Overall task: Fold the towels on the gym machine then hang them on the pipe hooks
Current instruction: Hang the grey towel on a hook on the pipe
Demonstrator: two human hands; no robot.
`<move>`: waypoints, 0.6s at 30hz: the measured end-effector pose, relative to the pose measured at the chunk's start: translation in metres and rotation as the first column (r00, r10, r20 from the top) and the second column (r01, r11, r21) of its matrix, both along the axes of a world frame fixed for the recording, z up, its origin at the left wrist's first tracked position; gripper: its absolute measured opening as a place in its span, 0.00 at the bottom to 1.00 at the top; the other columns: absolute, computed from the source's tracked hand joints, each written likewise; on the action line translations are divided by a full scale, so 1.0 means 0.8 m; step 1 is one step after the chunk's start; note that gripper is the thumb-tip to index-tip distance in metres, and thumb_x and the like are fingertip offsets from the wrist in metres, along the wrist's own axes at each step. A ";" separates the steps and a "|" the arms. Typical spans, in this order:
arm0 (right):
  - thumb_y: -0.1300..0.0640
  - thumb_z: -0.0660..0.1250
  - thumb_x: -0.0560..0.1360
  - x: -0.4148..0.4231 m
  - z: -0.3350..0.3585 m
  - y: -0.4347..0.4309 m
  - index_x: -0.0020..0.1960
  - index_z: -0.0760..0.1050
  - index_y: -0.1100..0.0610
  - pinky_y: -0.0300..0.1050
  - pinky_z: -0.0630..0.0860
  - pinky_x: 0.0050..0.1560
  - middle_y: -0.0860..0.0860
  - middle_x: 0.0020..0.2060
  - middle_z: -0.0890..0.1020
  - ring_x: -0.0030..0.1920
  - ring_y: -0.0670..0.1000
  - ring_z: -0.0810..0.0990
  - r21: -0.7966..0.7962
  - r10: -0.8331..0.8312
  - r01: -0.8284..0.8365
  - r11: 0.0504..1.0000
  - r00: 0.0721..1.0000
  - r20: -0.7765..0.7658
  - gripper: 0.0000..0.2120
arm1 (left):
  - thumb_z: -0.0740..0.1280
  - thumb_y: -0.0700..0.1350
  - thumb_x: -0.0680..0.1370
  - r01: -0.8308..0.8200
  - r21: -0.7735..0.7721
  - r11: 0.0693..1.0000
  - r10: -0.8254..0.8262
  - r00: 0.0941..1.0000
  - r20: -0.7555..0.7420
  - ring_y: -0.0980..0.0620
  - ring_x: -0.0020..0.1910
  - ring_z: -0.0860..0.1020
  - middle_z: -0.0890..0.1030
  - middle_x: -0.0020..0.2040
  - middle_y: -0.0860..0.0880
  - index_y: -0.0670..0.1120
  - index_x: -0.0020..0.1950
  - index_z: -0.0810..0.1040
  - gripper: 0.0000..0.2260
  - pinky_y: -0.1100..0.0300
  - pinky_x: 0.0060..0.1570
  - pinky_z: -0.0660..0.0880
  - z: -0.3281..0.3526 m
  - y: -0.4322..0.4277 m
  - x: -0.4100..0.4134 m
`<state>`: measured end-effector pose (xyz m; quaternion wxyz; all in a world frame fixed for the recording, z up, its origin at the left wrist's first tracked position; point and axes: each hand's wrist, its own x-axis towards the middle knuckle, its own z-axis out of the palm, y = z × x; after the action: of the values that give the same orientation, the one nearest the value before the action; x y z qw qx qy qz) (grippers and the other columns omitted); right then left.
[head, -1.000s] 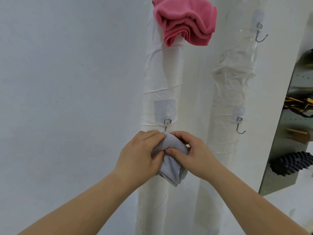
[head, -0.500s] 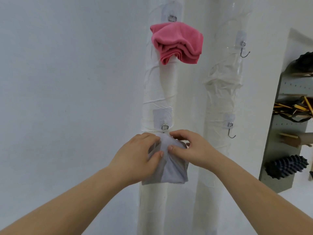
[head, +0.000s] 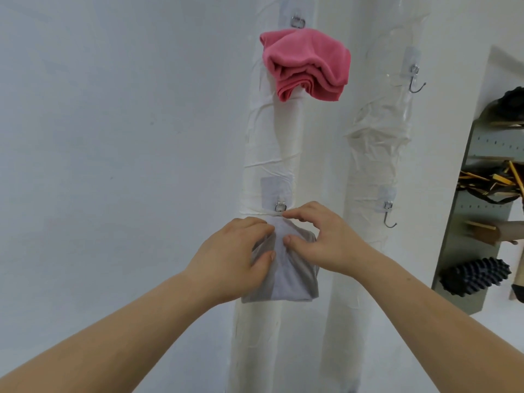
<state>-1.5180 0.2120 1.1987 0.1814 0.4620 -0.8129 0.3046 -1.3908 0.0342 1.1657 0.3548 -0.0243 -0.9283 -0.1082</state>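
A folded grey towel [head: 286, 282] hangs against the left white wrapped pipe [head: 272, 143], just under that pipe's lower hook [head: 280, 207]. My left hand [head: 229, 256] pinches the towel's upper left part. My right hand [head: 323, 239] holds its top right, with fingertips touching the hook's base. The hook's tip is hidden by cloth and fingers. A folded pink towel [head: 306, 63] hangs from the same pipe's upper hook [head: 297, 22].
The right wrapped pipe [head: 377, 154] carries two bare metal hooks, an upper hook [head: 415, 80] and a lower hook [head: 389, 215]. A grey pegboard rack [head: 482, 222] at the right edge holds a black spiky roller [head: 476, 279] and yellow-black straps [head: 493, 180]. Plain white wall fills the left.
The grey towel has dropped open from a bunched wad into a flat hanging fold below the hook. My fingers have loosened and spread, and the view has tilted upward.
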 end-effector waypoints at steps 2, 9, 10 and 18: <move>0.47 0.71 0.75 -0.001 0.000 -0.004 0.69 0.76 0.44 0.47 0.72 0.67 0.42 0.60 0.76 0.64 0.45 0.76 0.098 -0.013 0.014 0.995 1.000 -0.013 0.22 | 0.59 0.57 0.77 0.002 -0.003 1.000 -0.002 1.000 0.022 0.53 0.60 0.76 0.80 0.61 0.57 0.52 0.64 0.77 0.19 0.52 0.59 0.76 -0.001 -0.002 -0.002; 0.47 0.66 0.79 -0.002 -0.001 -0.016 0.68 0.72 0.44 0.50 0.70 0.67 0.46 0.55 0.72 0.62 0.50 0.72 0.258 -0.062 0.068 0.964 0.998 -0.030 0.18 | 0.61 0.56 0.77 0.021 0.028 0.999 -0.022 0.998 0.058 0.54 0.60 0.76 0.79 0.62 0.57 0.54 0.67 0.74 0.19 0.53 0.60 0.75 -0.010 -0.002 -0.009; 0.47 0.66 0.79 -0.004 -0.001 -0.016 0.68 0.72 0.44 0.50 0.70 0.67 0.46 0.54 0.72 0.61 0.50 0.72 0.258 -0.065 0.069 0.964 0.998 -0.024 0.18 | 0.61 0.56 0.77 0.022 0.031 0.999 -0.024 0.998 0.055 0.54 0.59 0.76 0.79 0.62 0.57 0.54 0.67 0.74 0.19 0.54 0.60 0.75 -0.010 -0.002 -0.010; 0.49 0.68 0.77 0.003 0.003 -0.019 0.64 0.76 0.47 0.47 0.70 0.68 0.47 0.58 0.74 0.63 0.49 0.73 0.170 -0.038 0.028 0.985 0.997 0.060 0.16 | 0.60 0.56 0.77 0.021 0.038 0.999 -0.022 0.999 0.028 0.55 0.56 0.76 0.80 0.59 0.57 0.54 0.64 0.76 0.17 0.54 0.58 0.76 -0.002 0.000 -0.011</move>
<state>-1.5158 0.1969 1.2008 0.1206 0.4523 -0.8488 0.2459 -1.3996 0.0342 1.1640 0.3406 -0.0262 -0.9308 -0.1298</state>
